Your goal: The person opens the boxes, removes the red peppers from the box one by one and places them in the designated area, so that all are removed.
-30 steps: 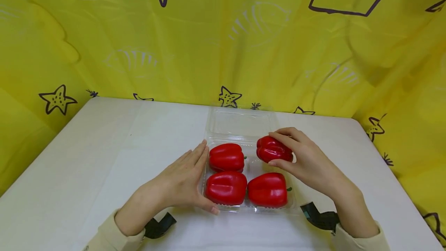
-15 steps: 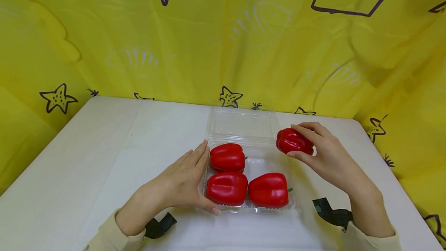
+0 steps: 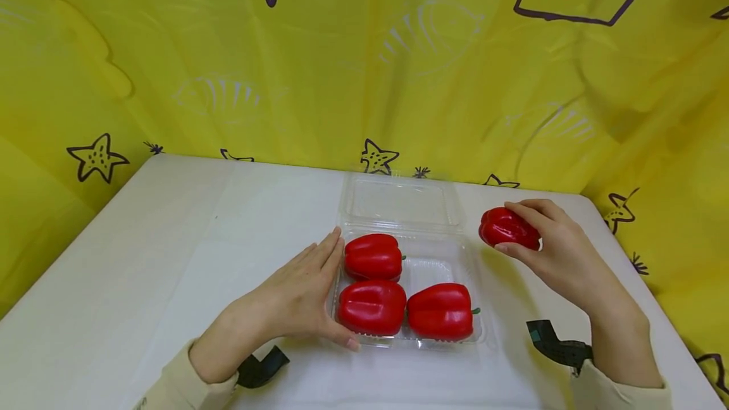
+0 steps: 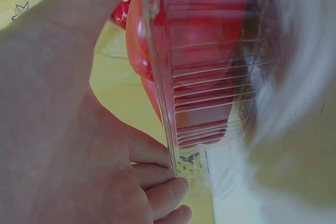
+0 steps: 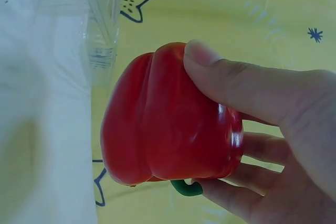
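Note:
Up off the table, to the right of a clear plastic clamshell container, my right hand grips a red bell pepper. The right wrist view shows the thumb across this pepper and its green stem at the underside. My left hand rests along the container's left side, fingers straight and thumb at the front corner; in the left wrist view the fingertips touch its rim. Inside lie a back-left red bell pepper, a front-left one and a front-right bell pepper.
The container's clear lid is folded back flat behind it on the white table. A yellow patterned curtain surrounds the table at the back and both sides. Each wrist wears a black bracket.
My right hand has carried the bell pepper from over the container's back-right part out to the right, past the rim. The left hand stays where it was.

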Motion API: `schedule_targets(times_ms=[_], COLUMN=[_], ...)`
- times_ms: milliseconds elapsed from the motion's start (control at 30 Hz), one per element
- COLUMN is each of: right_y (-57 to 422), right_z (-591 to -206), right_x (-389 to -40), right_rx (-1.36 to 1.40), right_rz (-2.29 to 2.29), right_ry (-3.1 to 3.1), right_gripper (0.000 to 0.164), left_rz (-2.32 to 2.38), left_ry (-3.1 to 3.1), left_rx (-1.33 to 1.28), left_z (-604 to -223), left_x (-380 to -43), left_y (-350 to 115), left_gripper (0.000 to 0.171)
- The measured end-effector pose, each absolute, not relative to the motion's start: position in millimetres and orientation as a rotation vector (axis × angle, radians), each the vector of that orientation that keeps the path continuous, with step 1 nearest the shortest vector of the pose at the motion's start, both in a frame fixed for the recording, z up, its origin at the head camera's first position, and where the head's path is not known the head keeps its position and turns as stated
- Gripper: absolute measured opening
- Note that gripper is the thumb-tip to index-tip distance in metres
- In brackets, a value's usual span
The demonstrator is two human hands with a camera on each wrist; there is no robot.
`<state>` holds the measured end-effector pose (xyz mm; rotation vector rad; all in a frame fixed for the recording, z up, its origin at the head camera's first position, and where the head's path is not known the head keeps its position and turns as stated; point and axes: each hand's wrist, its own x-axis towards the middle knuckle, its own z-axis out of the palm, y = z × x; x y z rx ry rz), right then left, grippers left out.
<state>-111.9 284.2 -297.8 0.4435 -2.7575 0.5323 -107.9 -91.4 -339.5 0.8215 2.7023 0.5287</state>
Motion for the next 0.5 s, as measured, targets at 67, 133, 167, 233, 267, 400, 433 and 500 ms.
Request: schedule_targets(times_ms=[67, 133, 167, 233, 267, 400, 433, 500], right_y=[286, 288, 289, 290, 290, 293, 293, 295], right_z=[-300, -301, -302, -304, -304, -309, -311, -314], right_x=[-112, -112, -112, -114, -115, -120, -122, -124], right_rx=[0.428, 0.410, 0.406, 0.396, 0.386, 0.375, 0.373, 0.369], right_rz=[0.547, 0.549, 0.551, 0.569, 0.564, 0.588, 0.588, 0.598], right_ry=[-2.779, -2.795, -2.802, -2.820, -2.828, -2.880, -2.893, -2.915], right_gripper=[0.062, 0.062, 0.062, 0.063, 0.063, 0.064, 0.064, 0.064], left_rz=[0.527, 0.521, 0.522, 0.519, 0.520, 0.505, 0.504, 0.502], left_ry=[2.699, 2.697, 2.698, 2.699, 2.701, 2.706, 2.706, 2.705], left_rx=[0.829, 0.834, 0.835, 0.836, 0.836, 0.818, 0.818, 0.822], left_z=[-339, -339, -339, -339, -339, -338, -338, -338], left_x=[-107, -107, -106, -106, -106, -107, -107, -108], left_y=[-91, -92, -92, -92, -92, -91, -91, -91], left_gripper=[0.133, 0.133, 0.133, 0.133, 0.133, 0.133, 0.133, 0.133])
